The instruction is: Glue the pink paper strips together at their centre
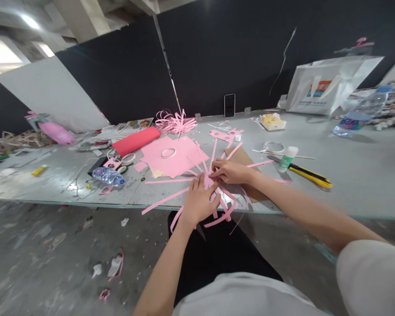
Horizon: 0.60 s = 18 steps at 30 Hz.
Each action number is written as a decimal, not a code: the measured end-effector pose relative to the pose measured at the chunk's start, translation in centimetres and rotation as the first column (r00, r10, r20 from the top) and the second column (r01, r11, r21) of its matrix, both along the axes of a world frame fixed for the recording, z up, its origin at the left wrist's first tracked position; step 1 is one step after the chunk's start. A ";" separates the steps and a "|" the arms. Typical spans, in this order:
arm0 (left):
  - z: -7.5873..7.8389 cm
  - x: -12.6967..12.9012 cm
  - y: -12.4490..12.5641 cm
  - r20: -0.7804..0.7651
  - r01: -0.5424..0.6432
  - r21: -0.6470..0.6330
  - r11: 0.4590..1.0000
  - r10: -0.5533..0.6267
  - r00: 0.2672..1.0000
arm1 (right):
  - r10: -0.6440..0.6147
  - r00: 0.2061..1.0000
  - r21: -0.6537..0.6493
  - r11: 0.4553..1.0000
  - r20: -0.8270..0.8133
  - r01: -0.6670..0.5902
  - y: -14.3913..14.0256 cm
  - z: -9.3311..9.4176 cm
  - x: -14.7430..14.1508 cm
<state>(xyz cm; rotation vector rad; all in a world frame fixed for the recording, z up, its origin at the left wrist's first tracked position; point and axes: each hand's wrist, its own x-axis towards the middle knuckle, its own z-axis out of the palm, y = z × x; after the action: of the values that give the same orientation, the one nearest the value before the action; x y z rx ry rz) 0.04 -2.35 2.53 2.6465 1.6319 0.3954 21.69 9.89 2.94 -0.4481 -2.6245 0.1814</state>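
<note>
Several long pink paper strips fan out like a star from one spot at the table's near edge. My left hand lies flat on the middle of that fan, fingers spread, pressing the strips down. My right hand pinches the strips at the same centre, right beside the left fingertips. Some strip ends curl over the table edge below my left hand. A brown card lies under the strips by my right hand.
Pink paper sheets with a tape ring, a red roll, a curled pink strip piece, a glue bottle, a yellow utility knife, two water bottles, a phone and a white bag are on the grey table.
</note>
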 end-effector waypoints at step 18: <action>-0.1 0.0 0.0 0.002 0.004 0.000 1.000 -0.004 1.000 | 0.013 1.000 0.000 1.000 -0.015 -0.013 -0.5 0.3 -0.1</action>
<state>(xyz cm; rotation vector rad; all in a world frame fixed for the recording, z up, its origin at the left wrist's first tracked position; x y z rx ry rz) 0.03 -2.34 2.42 2.6474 1.6258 0.3979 21.54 9.36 3.23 -0.4282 -2.6137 0.1878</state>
